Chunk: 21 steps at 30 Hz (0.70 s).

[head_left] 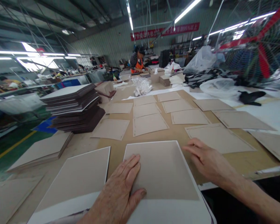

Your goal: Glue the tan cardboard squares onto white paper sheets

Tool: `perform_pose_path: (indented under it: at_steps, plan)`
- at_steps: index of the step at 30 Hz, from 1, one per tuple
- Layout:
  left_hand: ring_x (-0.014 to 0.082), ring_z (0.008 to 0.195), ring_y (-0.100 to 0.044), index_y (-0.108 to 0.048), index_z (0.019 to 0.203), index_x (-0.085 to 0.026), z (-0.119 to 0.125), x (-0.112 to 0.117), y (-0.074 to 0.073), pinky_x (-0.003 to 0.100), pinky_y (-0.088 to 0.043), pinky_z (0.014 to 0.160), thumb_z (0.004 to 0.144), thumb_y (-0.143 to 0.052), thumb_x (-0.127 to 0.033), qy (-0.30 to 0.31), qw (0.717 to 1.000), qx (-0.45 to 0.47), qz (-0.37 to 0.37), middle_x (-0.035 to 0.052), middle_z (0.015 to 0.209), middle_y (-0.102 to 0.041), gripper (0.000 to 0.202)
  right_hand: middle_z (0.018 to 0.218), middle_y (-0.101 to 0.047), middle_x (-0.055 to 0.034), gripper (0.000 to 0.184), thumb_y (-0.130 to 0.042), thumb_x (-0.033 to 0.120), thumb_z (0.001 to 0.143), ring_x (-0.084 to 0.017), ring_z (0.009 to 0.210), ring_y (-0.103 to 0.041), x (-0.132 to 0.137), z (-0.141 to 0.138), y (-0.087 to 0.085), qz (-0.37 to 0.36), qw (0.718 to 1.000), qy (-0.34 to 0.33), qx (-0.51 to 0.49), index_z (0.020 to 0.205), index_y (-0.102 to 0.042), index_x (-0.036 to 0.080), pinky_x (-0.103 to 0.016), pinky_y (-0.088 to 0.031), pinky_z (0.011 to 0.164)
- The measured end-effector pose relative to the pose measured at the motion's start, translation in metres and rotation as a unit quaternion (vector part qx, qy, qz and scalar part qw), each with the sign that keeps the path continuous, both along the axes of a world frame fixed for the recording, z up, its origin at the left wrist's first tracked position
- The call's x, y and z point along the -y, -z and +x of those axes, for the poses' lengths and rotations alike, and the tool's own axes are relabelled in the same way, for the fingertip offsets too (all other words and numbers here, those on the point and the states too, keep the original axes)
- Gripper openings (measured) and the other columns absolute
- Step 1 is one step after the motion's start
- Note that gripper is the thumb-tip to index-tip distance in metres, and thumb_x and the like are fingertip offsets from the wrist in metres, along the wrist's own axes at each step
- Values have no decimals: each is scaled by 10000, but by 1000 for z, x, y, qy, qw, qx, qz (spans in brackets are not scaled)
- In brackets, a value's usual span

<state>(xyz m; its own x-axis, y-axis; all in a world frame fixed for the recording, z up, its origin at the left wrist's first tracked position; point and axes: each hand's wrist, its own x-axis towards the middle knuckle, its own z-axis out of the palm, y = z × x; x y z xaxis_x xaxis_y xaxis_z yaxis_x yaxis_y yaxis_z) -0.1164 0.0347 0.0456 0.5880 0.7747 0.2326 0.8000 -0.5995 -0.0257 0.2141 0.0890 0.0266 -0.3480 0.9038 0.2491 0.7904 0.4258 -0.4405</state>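
In front of me lies a white-edged panel [163, 174] with a beige sheet over most of it and a white strip at its near end. My left hand [121, 183] rests flat on the beige sheet, fingers stretched out and thumb apart. Just off the panel's right edge, my right hand [203, 157] is closed, fingers bent and pressed together; anything between the fingertips is hidden. A second panel [79, 174], also beige with a white strip, lies left of my left hand. Beyond both hands, several loose beige sheets [150, 124] are spread in rows on the brown table top.
A tall stack of dark-edged boards [72, 105] stands at the left, with a beige stack [42, 151] nearer me. Crumpled clear plastic [142, 86], a black glove [252, 97] and a large fan [259, 40] are farther off. A person in an orange apron [137, 65] works at the far end.
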Motion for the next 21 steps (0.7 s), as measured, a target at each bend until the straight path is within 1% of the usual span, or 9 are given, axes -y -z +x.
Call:
perform_pose_path:
  at_steps: [2, 3, 5, 7, 10, 13, 18, 21]
  plan:
    - [267, 1400, -386, -351, 1419, -177, 0, 1, 2, 501, -458, 1073, 907, -522, -346, 2, 1000, 4, 7, 130, 1532, -392, 566, 1056, -634, -98, 349, -338, 294, 984, -228, 920, -624, -8, 1, 2, -15, 995, 57, -76, 1129, -633, 176, -366, -480, 843]
    - [267, 1399, -388, -354, 1414, -174, 0, 0, 2, 503, -455, 1076, 909, -519, -340, 3, 1000, 6, 11, 134, 1529, -396, 557, 1050, -655, -98, 358, -355, 341, 988, -235, 942, -627, -13, -1, 2, -26, 993, 71, -94, 1136, -632, 171, -362, -479, 849]
    - [266, 1397, -391, -346, 1412, -164, 1, -1, 2, 505, -456, 1075, 913, -512, -333, 2, 1000, 7, 16, 147, 1520, -405, 553, 1054, -681, -90, 386, -388, 405, 983, -237, 967, -633, -22, -7, 4, -47, 991, 66, -102, 1152, -645, 173, -346, -486, 841]
    - [266, 1399, -388, -334, 1415, -158, 2, -1, 2, 511, -460, 1071, 916, -507, -327, 1, 1000, 4, 16, 154, 1516, -409, 554, 1051, -689, -88, 399, -428, 434, 959, -241, 971, -635, -30, -14, 7, -60, 991, 51, -110, 1126, -677, 171, -340, -490, 838]
    - [262, 1412, -363, -331, 1415, -166, 2, 0, 4, 519, -434, 1093, 920, -505, -318, -1, 1000, 3, 9, 147, 1529, -391, 546, 1020, -672, -104, 433, -478, 456, 915, -246, 923, -627, -34, -20, 9, -56, 989, 50, -128, 1115, -695, 138, -357, -485, 848]
    - [257, 1423, -343, -342, 1412, -174, 2, 2, 5, 514, -393, 1126, 919, -512, -317, -4, 1000, 14, 1, 139, 1537, -380, 541, 1050, -630, -119, 440, -532, 448, 875, -245, 914, -604, -31, -20, 8, -44, 986, 64, -149, 1114, -702, 120, -378, -464, 883]
    - [261, 1430, -329, -339, 1417, -175, 1, 2, 6, 538, -349, 1146, 912, -520, -303, -1, 999, 40, -20, 144, 1538, -377, 552, 1019, -611, -91, 396, -564, 402, 854, -216, 834, -592, -26, -26, -4, -40, 974, 93, -204, 1124, -678, 136, -388, -469, 851]
    - [276, 1452, -275, -332, 1419, -190, 0, 4, 8, 569, -300, 1162, 908, -533, -301, -1, 996, 74, -45, 149, 1543, -362, 561, 953, -651, -55, 348, -569, 424, 853, -212, 819, -623, -23, -34, -17, -69, 959, 87, -260, 1082, -640, 172, -361, -501, 783]
